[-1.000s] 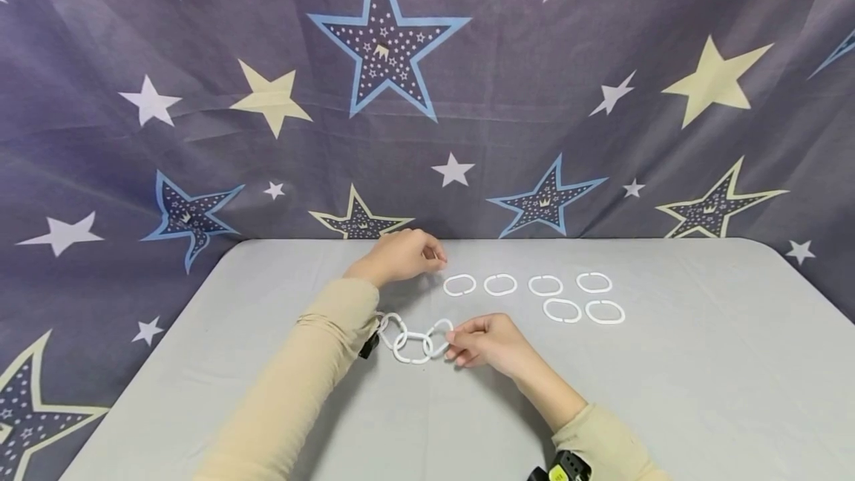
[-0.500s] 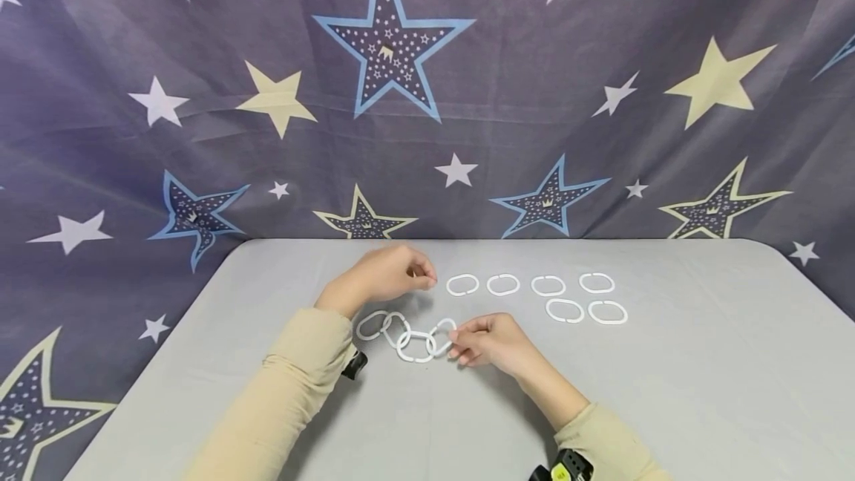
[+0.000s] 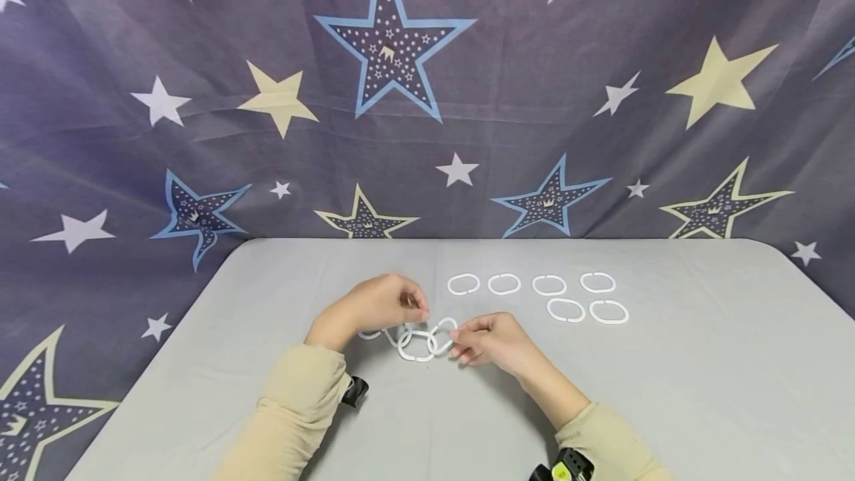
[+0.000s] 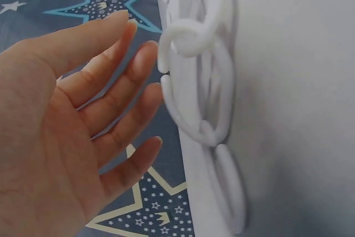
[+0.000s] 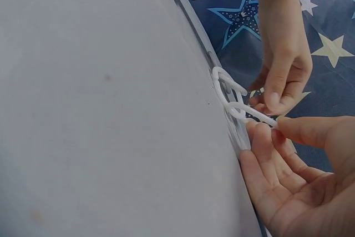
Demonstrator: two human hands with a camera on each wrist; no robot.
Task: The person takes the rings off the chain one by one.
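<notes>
A short chain of white oval links (image 3: pixel 415 358) lies on the grey table, partly hidden behind the left hand. My right hand (image 3: pixel 497 344) pinches its rightmost link (image 3: pixel 444 321) between thumb and fingers; the right wrist view shows that link (image 5: pixel 258 114) slightly raised at the fingertips. Just above the chain's middle is my left hand (image 3: pixel 374 306), fingers bent loosely downward. In the left wrist view the left hand (image 4: pixel 83 115) has its fingers apart with nothing between them, beside the linked pieces (image 4: pixel 226 104). Whether it touches a link I cannot tell.
Several separate white links lie behind and to the right of the hands, among them one at the left of the back row (image 3: pixel 464 294) and one at the front right (image 3: pixel 608 321). A star-patterned cloth (image 3: pixel 494 95) hangs behind the grey table (image 3: pixel 701 392).
My left hand has come down from near the back edge toward the chain, and now covers part of its left links. The right hand keeps its pinch, nearly still.
</notes>
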